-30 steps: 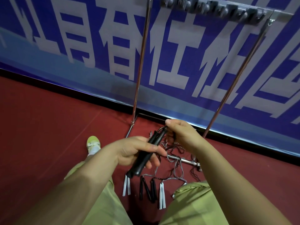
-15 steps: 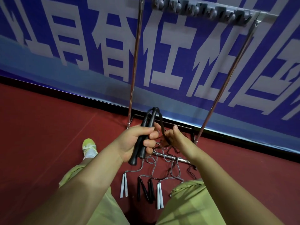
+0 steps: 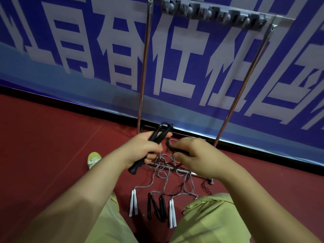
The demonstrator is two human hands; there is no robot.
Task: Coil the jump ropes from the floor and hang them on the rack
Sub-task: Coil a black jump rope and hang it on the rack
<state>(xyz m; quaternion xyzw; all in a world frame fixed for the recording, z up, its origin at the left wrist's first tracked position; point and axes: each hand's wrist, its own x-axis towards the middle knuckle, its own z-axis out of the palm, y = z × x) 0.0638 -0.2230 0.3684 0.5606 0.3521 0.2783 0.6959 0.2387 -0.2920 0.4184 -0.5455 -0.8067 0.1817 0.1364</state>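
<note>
Black handles [image 3: 154, 139] gripped in left hand [image 3: 140, 149], right hand [image 3: 196, 155] pinching cord [image 3: 169, 146] — rack [image 3: 245, 81] uprights close ahead.

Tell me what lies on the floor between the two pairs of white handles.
In the head view, black handles lie between the left white pair and the right white pair, grey cords trailing above them.

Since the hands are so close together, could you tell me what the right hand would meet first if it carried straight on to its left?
Probably the left hand gripping the black handles; the right hand points that way, though depth is unclear.
</note>
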